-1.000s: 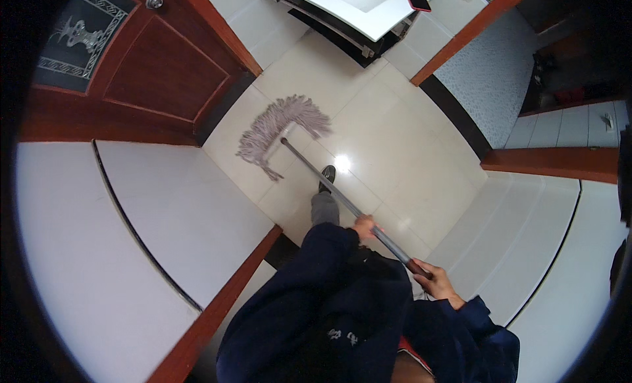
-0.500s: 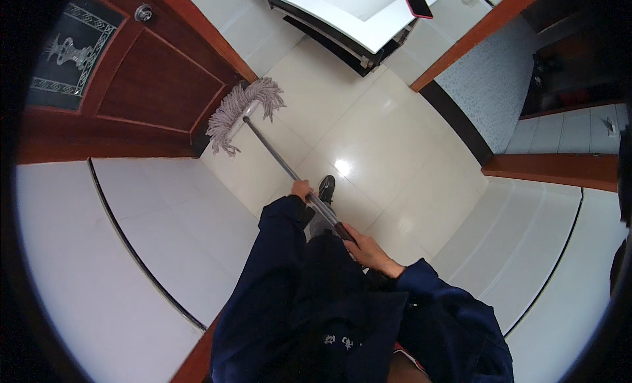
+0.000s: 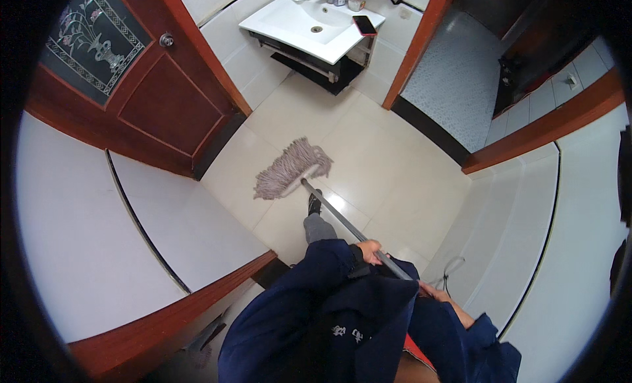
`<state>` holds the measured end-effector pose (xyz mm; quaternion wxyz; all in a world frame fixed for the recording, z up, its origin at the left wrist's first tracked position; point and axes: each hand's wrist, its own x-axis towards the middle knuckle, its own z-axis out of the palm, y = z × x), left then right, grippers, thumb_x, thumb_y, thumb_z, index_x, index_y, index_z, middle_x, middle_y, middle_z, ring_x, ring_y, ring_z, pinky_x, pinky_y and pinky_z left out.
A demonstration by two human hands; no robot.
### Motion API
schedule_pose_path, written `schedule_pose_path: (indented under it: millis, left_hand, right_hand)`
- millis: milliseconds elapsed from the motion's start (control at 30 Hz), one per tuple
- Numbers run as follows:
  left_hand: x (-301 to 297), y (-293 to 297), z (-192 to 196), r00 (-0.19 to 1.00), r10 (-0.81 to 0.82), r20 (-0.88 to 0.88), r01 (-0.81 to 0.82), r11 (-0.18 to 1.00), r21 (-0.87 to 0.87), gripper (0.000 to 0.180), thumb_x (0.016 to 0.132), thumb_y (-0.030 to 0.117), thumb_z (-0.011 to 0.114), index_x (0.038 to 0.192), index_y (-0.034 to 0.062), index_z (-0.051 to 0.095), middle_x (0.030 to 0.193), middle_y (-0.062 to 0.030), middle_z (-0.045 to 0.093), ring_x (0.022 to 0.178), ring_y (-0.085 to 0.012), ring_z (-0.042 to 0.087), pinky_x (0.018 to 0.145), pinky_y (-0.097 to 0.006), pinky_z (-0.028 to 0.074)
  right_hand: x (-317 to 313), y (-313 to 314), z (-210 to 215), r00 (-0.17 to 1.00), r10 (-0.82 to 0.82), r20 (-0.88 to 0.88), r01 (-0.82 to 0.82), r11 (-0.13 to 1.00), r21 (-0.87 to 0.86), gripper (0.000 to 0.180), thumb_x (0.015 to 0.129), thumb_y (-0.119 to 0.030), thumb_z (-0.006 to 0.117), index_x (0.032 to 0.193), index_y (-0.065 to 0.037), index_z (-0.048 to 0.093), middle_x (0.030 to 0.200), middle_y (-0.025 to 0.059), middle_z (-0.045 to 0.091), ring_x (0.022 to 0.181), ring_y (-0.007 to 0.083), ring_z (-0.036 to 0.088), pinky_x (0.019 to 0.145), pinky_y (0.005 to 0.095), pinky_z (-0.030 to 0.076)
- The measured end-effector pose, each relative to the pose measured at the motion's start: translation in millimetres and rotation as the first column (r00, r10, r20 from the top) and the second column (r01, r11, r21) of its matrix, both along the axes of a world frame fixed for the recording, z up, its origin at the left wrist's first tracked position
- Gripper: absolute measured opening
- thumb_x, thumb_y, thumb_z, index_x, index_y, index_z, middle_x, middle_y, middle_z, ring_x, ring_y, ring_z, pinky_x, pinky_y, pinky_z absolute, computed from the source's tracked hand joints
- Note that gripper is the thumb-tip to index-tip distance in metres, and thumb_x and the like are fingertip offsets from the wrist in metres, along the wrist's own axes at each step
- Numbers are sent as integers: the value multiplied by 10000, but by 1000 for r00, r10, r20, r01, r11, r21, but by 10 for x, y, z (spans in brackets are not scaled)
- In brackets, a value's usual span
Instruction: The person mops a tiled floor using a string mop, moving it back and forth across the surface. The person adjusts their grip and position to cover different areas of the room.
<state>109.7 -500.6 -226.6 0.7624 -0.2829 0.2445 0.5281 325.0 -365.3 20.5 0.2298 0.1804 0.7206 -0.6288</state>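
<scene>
A mop with a greyish-pink string head [image 3: 289, 167] lies against the tiled floor in front of my shoe [image 3: 315, 202]. Its grey metal handle [image 3: 343, 219] slants down to the right toward my body. My left hand [image 3: 370, 251] is wrapped round the middle of the handle. Farther up the handle, my right hand [image 3: 436, 295] is closed at its top end by my waist. The dark blue jacket [image 3: 378, 304] partly hides that end and some of the right fingers.
Ahead stands a white washbasin [image 3: 289, 28] with a phone [image 3: 364, 25] on its edge. A brown door [image 3: 168, 106] is at left, a doorway with a dark sill [image 3: 431, 125] at right. Tiled walls flank me; a cable loop [image 3: 449, 268] hangs by the right one.
The mop head has come away from the door's corner, back toward me and to the right. Both hands have moved right and closer to my body, still holding the handle.
</scene>
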Motion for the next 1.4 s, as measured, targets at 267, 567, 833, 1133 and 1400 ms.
schedule_pose_path:
  millis: [267,567,833,1133,1400]
  left_hand:
    - [376,276,197,965,-259,48,263,940,-220,175,844,74,409,974,-42,389,879,-195,511,804,-374,582,744,-554,469]
    - [-814,1,-249,-388,421,-820,797,600,-69,257,655,328,715,722,90,645,646,-126,543,634,-313,555,523,-420,405]
    - [-3388,299,-1280,-673,272,-688,553,802,-225,377,540,455,731,610,110,598,631,-100,519,619,-312,525,522,-433,394]
    - [-4984,450,-1831,-306,-389,-869,321,817,-479,326,561,368,722,599,68,598,597,-108,553,595,-317,537,559,-412,446]
    - [-3135,126,-1740,-752,-53,-657,464,666,-584,367,577,413,695,635,55,639,663,-122,597,623,-303,571,555,-407,460]
  right_hand:
    - [250,-277,65,911,-324,254,314,946,80,467,896,-195,442,1325,-72,306,1207,120,476,1068,202,475,906,286,353]
    - [-1045,-559,-22,853,-409,324,378,912,158,465,895,-183,442,1324,-66,306,1200,117,476,1022,193,493,881,279,370]
    - [-3217,-381,-872,901,-328,285,345,939,-12,480,885,-163,447,1327,-59,292,1129,135,507,818,187,522,738,295,431]
    - [-4698,-439,-1329,905,-336,262,364,929,-64,512,882,-167,435,1348,-86,237,975,125,460,770,178,450,666,277,361]
    - [-3096,-487,-862,985,-120,120,108,989,102,556,865,-176,457,1346,-55,206,1196,262,450,1090,354,469,895,351,369]
